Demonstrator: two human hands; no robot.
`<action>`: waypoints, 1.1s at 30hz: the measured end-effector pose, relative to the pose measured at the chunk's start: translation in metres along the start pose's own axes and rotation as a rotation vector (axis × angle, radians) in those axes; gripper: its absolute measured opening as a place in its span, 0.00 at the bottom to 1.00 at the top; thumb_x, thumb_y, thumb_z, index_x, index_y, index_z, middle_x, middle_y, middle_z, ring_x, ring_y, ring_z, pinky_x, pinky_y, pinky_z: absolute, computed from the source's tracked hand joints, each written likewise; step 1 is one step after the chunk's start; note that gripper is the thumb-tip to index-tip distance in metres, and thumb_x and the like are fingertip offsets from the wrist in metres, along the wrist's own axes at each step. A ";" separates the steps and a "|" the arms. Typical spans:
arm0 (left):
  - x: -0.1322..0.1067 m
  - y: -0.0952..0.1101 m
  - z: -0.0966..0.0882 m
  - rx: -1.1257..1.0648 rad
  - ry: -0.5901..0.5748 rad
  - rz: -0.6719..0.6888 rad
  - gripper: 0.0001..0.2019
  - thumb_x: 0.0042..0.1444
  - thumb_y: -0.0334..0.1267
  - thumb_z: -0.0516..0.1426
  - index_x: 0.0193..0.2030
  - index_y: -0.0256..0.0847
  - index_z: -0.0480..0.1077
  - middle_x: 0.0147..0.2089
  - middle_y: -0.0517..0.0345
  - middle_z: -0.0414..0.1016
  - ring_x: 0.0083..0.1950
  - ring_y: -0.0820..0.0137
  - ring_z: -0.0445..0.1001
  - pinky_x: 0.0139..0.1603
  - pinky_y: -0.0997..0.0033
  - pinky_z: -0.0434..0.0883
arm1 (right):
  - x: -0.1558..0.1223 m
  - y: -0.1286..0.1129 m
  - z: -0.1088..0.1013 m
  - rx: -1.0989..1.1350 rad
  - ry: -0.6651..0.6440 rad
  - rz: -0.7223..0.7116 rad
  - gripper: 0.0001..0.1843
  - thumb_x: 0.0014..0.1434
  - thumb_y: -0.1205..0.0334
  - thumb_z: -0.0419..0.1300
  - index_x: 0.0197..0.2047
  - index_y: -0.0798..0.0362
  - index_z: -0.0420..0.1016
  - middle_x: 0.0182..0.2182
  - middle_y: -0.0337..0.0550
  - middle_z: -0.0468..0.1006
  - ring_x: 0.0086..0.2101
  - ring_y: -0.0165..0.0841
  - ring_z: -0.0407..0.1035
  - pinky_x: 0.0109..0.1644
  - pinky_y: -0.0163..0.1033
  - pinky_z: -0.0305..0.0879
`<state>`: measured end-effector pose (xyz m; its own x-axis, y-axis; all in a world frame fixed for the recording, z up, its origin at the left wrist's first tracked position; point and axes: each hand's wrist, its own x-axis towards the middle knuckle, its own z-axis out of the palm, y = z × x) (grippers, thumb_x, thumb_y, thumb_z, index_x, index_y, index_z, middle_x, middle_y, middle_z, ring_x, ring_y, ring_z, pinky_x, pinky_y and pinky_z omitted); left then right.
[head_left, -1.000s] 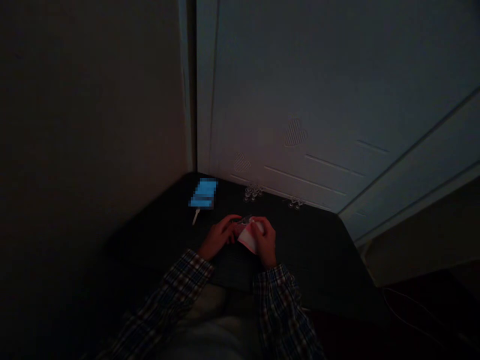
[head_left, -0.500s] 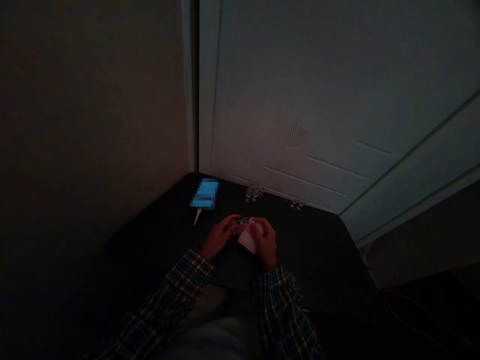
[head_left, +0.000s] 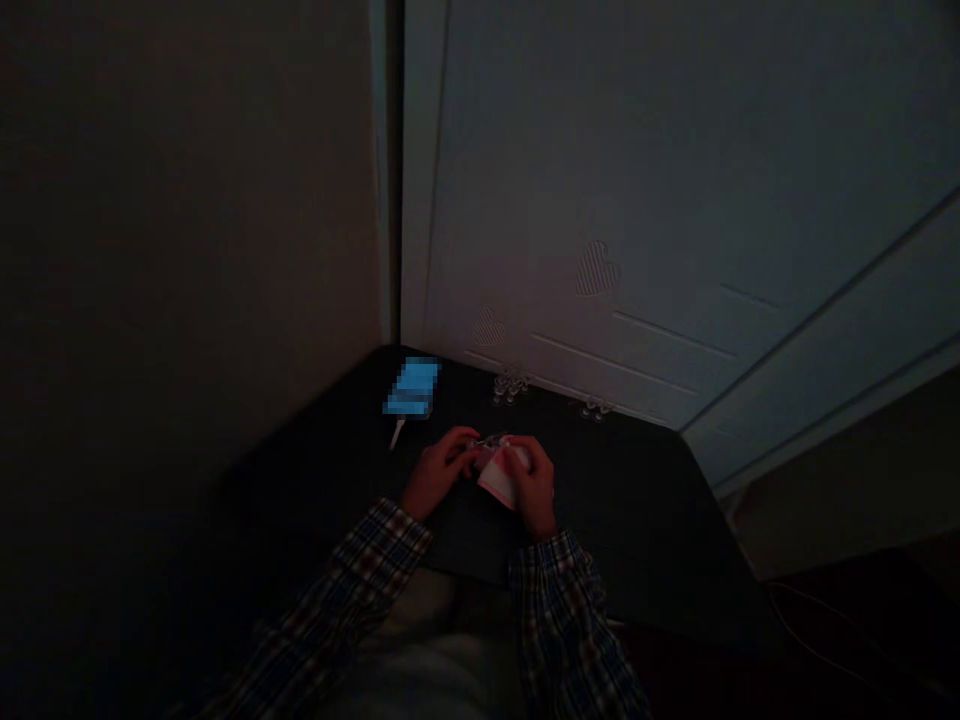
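Hands [head_left: 535, 485] near phone [head_left: 412, 386] and cable [head_left: 397, 433]

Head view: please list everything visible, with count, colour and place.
Table: one, black, centre
Flat piece: one, pink-white, centre
Shiny item: count unclear, greyish, beside flat piece
Clear pieces: two clusters, colourless, table's far edge
Blurred screen: one, blue, table's far left
Cable end: one, white, near screen
Panel: one, greyish, behind table
Wall: one, brownish, left
Thin cable: one, pale, lower right
Left hand: one, bare, near shiny item
Right hand: one, bare, holding flat piece
Sleeves: two, plaid, bottom

Head view, forward-down, over apparent tabletop [head_left: 637, 500]
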<state>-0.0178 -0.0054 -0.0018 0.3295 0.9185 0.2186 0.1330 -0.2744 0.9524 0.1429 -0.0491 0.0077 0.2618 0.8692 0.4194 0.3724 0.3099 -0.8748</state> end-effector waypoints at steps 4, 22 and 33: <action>0.000 0.002 0.001 -0.015 0.010 -0.018 0.16 0.55 0.48 0.51 0.45 0.41 0.66 0.36 0.57 0.76 0.23 0.74 0.69 0.21 0.77 0.62 | 0.000 -0.004 0.000 0.000 0.010 -0.071 0.09 0.56 0.59 0.55 0.38 0.51 0.73 0.37 0.41 0.72 0.40 0.33 0.66 0.46 0.38 0.60; 0.001 -0.004 0.003 -0.040 -0.020 -0.015 0.16 0.54 0.48 0.51 0.44 0.40 0.66 0.35 0.55 0.75 0.22 0.75 0.69 0.19 0.77 0.62 | 0.001 -0.008 0.000 0.016 0.018 -0.123 0.10 0.55 0.64 0.55 0.41 0.50 0.71 0.41 0.43 0.69 0.45 0.34 0.64 0.52 0.40 0.59; 0.000 0.000 0.003 -0.005 0.001 -0.035 0.16 0.50 0.47 0.55 0.42 0.41 0.67 0.34 0.58 0.73 0.23 0.75 0.69 0.20 0.77 0.63 | 0.001 -0.009 0.000 -0.001 0.004 -0.146 0.12 0.55 0.65 0.54 0.42 0.50 0.72 0.42 0.43 0.70 0.45 0.35 0.64 0.51 0.41 0.59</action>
<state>-0.0148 -0.0061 -0.0019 0.3242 0.9277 0.1853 0.1393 -0.2406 0.9606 0.1397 -0.0510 0.0154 0.2082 0.8137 0.5427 0.4079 0.4321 -0.8043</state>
